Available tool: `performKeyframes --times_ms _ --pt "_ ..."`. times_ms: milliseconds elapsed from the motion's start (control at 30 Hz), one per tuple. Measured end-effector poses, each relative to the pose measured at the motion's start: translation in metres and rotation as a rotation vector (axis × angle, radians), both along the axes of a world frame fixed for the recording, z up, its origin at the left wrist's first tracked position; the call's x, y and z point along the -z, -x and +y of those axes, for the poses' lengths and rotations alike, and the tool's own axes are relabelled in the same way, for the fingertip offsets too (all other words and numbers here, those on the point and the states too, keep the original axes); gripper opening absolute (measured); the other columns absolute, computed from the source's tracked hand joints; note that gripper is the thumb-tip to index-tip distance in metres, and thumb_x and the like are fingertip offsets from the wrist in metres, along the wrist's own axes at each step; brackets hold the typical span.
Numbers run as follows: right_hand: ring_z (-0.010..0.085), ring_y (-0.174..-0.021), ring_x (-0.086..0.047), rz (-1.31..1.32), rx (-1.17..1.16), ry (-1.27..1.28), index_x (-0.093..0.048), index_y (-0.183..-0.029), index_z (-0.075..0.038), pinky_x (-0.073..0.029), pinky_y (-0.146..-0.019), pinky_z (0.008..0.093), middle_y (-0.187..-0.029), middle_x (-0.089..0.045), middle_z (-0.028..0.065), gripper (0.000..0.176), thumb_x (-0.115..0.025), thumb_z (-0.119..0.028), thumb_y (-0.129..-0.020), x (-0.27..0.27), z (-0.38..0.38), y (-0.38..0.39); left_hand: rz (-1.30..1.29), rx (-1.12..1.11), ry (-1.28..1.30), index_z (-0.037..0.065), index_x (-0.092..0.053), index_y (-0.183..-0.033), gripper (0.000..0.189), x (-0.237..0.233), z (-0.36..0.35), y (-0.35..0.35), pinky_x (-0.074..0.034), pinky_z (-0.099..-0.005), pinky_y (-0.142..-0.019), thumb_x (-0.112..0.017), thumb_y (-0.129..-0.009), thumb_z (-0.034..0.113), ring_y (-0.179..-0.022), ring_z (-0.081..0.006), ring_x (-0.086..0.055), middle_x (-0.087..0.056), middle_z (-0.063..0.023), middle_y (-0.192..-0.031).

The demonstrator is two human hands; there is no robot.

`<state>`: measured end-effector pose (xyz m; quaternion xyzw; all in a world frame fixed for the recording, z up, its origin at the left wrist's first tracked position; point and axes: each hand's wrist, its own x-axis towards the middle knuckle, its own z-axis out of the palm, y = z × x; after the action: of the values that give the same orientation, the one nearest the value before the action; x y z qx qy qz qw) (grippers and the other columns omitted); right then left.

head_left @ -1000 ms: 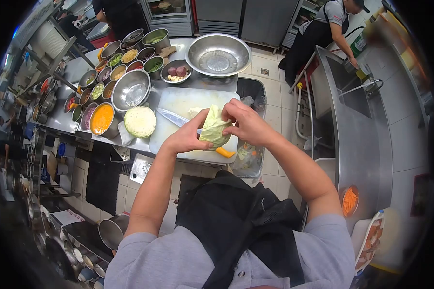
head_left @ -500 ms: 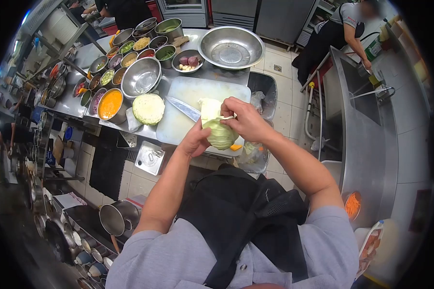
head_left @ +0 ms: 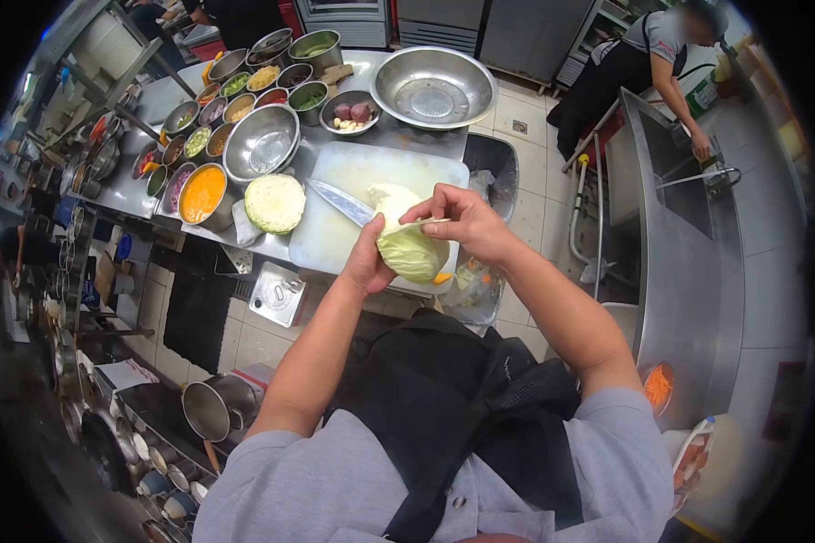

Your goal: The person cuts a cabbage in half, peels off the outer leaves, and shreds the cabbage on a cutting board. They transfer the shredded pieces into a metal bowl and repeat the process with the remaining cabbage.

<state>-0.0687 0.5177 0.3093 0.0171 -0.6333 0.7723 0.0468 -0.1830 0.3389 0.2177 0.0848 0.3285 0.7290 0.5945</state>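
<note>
A pale green piece of cabbage [head_left: 415,256] is held above the near edge of the white cutting board [head_left: 398,163]. My left hand [head_left: 369,261] is wrapped round its left side, thumb on top. With thumb and forefinger pinched, my right hand [head_left: 466,220] grips the edge of an outer cabbage leaf at the upper right. Left of the cabbage, a knife [head_left: 340,200] lies on the board with its blade showing; the cabbage and my left hand cover its middle. A cut cabbage half [head_left: 274,204] sits left of the board, its cut face up.
Several metal bowls of chopped vegetables crowd the back left, near a container of orange sauce [head_left: 204,194]. A wide steel basin [head_left: 435,88] stands behind the board. On the right are a lined bin [head_left: 495,172] and a steel sink [head_left: 675,172], where another person [head_left: 643,68] works.
My right hand has shifted slightly right and down with the leaf edge pinched. My left hand still holds the cabbage. The other person's hand at the sink has moved nearer the tap.
</note>
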Motion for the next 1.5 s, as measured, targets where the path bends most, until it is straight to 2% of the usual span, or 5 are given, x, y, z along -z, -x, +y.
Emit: performKeyframes --times_ms 400,600,767,1067,1500 --pt "0.0175 -0.079 -0.069 0.200 0.522 0.470 -0.049 -0.094 -0.011 -0.055 -0.068 0.0311 -0.087 -0.069 0.0060 0.020 -0.069 -0.010 -0.097 -0.006 0.091 -0.078 -0.069 -0.014 -0.037 0.007 -0.041 -0.154 0.071 0.005 0.030 -0.001 -0.044 -0.0498 -0.115 -0.042 -0.104 0.057 -0.135 -0.0339 -0.054 -0.053 -0.0148 -0.150" --pt "0.0177 -0.074 -0.066 -0.190 0.704 -0.444 -0.051 -0.087 -0.005 -0.052 -0.065 0.0347 -0.085 -0.066 0.0100 0.019 -0.068 -0.015 -0.090 0.112 0.105 -0.088 0.053 -0.009 -0.006 0.010 -0.042 -0.153 0.076 0.010 0.083 -0.025 -0.041 -0.0541 -0.115 -0.039 -0.102 0.067 -0.136 -0.0350 -0.053 -0.054 -0.0128 -0.150" --pt "0.0402 -0.119 -0.062 -0.549 0.099 -1.097 -0.055 -0.136 -0.006 -0.050 -0.101 0.0470 -0.126 -0.065 0.0211 0.055 -0.074 -0.022 -0.087 0.203 0.115 -0.101 0.125 0.091 0.129 0.010 -0.043 -0.150 0.071 0.017 0.107 -0.030 -0.044 -0.0630 -0.107 -0.046 -0.102 0.063 -0.130 -0.0373 -0.057 -0.056 -0.0144 -0.147" --pt "0.0424 -0.150 -0.031 -0.101 0.338 -0.816 -0.021 -0.163 -0.011 -0.031 -0.122 0.0447 -0.163 -0.025 0.0258 0.106 -0.084 -0.036 -0.082 0.096 0.077 -0.082 0.339 -0.215 0.333 0.011 -0.029 -0.152 0.068 0.044 0.163 -0.053 -0.054 -0.0705 -0.089 -0.054 -0.103 0.051 -0.124 -0.0413 -0.059 -0.048 -0.0201 -0.145" --pt "0.0162 -0.065 -0.069 -0.186 0.609 0.233 -0.049 -0.139 -0.004 -0.058 -0.054 0.0284 -0.099 -0.072 0.0108 0.043 -0.063 -0.012 -0.099 0.154 0.176 -0.059 0.250 0.064 0.137 0.008 -0.044 -0.148 0.068 0.021 0.083 -0.026 -0.061 -0.0565 -0.069 -0.054 -0.100 0.055 -0.111 -0.0365 -0.069 -0.063 -0.0171 -0.134"
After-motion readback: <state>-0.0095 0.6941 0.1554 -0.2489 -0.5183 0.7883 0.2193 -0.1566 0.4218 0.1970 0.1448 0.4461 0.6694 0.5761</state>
